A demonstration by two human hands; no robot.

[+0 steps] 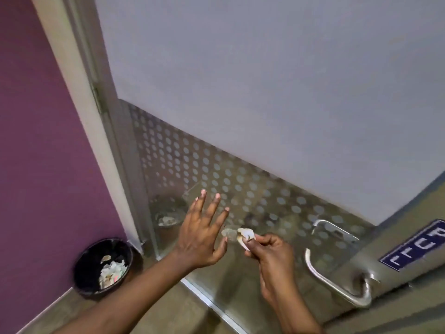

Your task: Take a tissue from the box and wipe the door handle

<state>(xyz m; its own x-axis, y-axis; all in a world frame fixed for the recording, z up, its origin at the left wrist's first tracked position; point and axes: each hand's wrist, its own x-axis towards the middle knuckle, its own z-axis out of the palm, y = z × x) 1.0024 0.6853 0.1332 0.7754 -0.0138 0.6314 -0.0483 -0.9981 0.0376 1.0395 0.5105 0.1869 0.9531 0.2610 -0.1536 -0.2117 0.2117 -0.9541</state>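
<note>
My right hand (pixel 269 251) pinches a small crumpled white tissue (pixel 246 236) in front of the glass door. My left hand (pixel 202 237) is open just left of it, fingers spread, holding nothing. The curved steel door handle (pixel 330 284) juts from the metal lock plate at the lower right, a hand's width to the right of my right hand and apart from it. No tissue box is in view.
A frosted glass door (pixel 265 92) with a dotted band fills the view. A black waste bin (pixel 103 266) holding crumpled tissues stands on the floor at the left by the purple wall (pixel 36 165). A blue sign (pixel 414 247) sits on the lock plate.
</note>
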